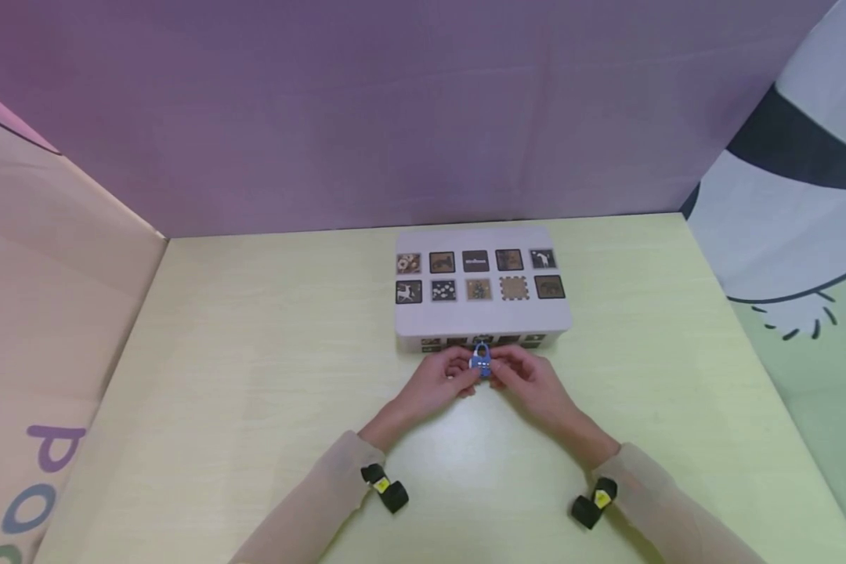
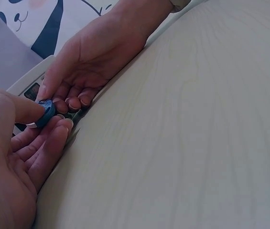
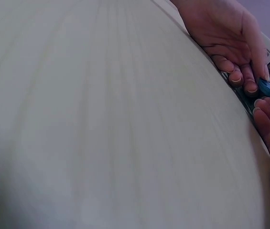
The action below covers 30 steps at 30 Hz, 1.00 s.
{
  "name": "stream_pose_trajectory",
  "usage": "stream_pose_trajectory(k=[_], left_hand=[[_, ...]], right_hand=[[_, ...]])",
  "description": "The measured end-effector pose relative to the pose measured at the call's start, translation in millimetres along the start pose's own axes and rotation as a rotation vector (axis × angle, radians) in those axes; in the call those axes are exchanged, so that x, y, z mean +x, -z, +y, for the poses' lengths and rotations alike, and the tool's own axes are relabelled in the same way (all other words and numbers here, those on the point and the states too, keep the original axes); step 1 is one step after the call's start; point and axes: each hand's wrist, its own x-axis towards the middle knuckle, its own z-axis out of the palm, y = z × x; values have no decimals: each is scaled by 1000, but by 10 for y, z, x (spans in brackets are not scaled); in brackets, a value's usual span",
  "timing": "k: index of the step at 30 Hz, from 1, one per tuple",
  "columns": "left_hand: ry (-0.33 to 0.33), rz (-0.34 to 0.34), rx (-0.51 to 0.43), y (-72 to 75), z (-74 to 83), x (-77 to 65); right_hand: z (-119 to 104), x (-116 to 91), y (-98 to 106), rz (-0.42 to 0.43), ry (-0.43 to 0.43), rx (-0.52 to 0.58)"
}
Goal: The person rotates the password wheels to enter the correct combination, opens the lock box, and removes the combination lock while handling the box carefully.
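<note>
A small blue combination padlock (image 1: 481, 366) hangs at the front side of a white box (image 1: 481, 318), its shackle pointing up toward the box. My left hand (image 1: 437, 385) pinches the padlock's left side between thumb and fingers. From the other side, my right hand (image 1: 533, 387) pinches it too, thumb against the lock body. In the left wrist view the blue lock body (image 2: 47, 114) shows between both hands, with the remaining fingers curled beneath it. The right wrist view catches the lock (image 3: 269, 88) at its right edge, partly covered by fingertips.
The box lid carries two rows of small square pictures, and more line its front. Box and forearms are on a pale wood-grain table (image 1: 254, 352). A purple cloth wall (image 1: 338, 117) rises behind, with printed panels at left and right. Black wrist cameras sit on both sleeves.
</note>
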Motion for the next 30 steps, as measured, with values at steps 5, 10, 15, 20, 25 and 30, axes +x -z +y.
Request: stream_pose_trajectory(k=[5, 10, 15, 20, 25, 30], left_hand=[[4, 3, 0, -2, 8, -1], [5, 9, -2, -6, 9, 3], [3, 13, 2, -8, 6, 4], [3, 16, 5, -11, 0, 6], [-1, 21, 4, -16, -14, 18], [2, 24, -1, -21, -11, 16]], right_hand=[[-1, -5, 0, 0, 0, -2], [-11, -13, -1, 4, 10, -3], [-9, -9, -3, 4, 2, 1], [0, -3, 0, 2, 0, -4], [3, -5, 2, 1, 0, -5], [3, -8, 3, 5, 1, -4]])
